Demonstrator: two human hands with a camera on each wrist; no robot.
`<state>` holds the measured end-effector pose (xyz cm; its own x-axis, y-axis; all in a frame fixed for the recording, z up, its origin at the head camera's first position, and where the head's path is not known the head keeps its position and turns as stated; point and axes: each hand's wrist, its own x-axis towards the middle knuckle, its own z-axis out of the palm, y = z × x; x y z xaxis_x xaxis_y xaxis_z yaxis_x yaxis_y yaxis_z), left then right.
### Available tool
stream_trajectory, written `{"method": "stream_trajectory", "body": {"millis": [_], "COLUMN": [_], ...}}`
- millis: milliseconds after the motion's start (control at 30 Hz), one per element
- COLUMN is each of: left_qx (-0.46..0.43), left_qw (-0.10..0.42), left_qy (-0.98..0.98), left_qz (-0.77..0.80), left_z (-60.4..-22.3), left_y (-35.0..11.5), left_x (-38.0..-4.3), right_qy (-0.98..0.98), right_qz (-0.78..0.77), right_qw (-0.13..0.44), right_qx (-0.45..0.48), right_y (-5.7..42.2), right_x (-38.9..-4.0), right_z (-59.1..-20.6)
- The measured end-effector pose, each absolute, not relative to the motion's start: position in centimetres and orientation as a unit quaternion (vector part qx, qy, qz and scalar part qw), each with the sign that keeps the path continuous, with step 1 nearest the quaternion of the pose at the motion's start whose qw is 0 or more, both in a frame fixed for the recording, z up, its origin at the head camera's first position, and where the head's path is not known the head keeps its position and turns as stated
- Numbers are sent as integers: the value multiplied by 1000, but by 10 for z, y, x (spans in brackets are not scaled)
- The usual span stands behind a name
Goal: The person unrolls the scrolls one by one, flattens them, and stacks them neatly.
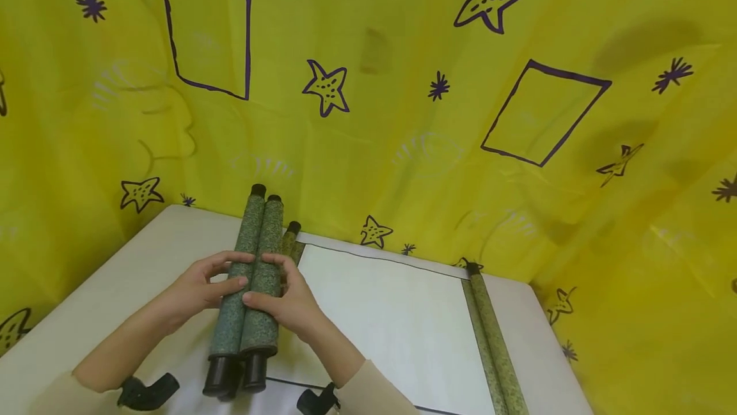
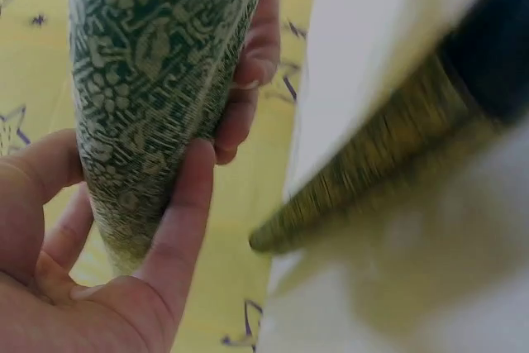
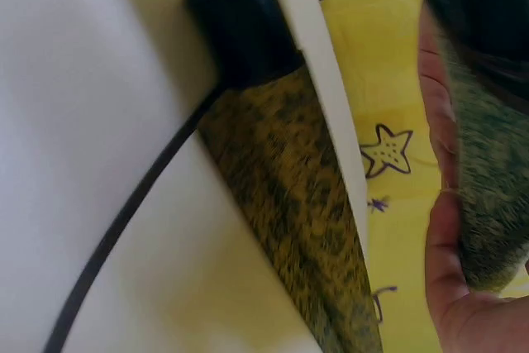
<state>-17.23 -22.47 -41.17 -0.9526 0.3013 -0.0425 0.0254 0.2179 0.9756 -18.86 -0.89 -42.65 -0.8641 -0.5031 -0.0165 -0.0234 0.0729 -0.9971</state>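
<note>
A green patterned scroll, rolled from both ends into two rolls (image 1: 261, 322) side by side with black end knobs, is held tilted over the table. My left hand (image 1: 201, 281) grips the left roll, fingers and thumb around its side. The right roll is gripped by my right hand (image 1: 296, 303), with its thumb across the front. Floral figures show on the green cloth (image 2: 149, 55) in the left wrist view. Beneath lies an opened scroll with a blank white sheet (image 1: 386, 313) and gold-green rollers; the left roller (image 3: 281, 163) is partly hidden behind the held scroll.
The opened scroll's right roller (image 1: 498, 344) runs along the right part of the white table (image 1: 138, 261). A thin black cord (image 3: 124, 212) crosses the table near a roller knob. Yellow cloth (image 1: 391, 146) with purple drawings hangs behind and around the table.
</note>
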Motion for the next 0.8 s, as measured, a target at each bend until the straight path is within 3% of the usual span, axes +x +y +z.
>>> {"method": "stream_trajectory", "body": {"millis": [200, 567, 800], "left_qx": [129, 192, 199], "left_qw": [132, 88, 121], "left_qy": [743, 737, 700], "left_qz": [643, 642, 675], "left_z": [-415, -416, -409], "left_y": [-190, -120, -97], "left_x": [-184, -193, -196], "right_qy": [707, 694, 702], "right_qz": [-670, -689, -688], "right_qw": [145, 121, 95], "right_qx": [-177, -170, -161], "right_y": [24, 91, 123], "right_x": [-186, -183, -186], "right_z": [-432, -436, -431]}}
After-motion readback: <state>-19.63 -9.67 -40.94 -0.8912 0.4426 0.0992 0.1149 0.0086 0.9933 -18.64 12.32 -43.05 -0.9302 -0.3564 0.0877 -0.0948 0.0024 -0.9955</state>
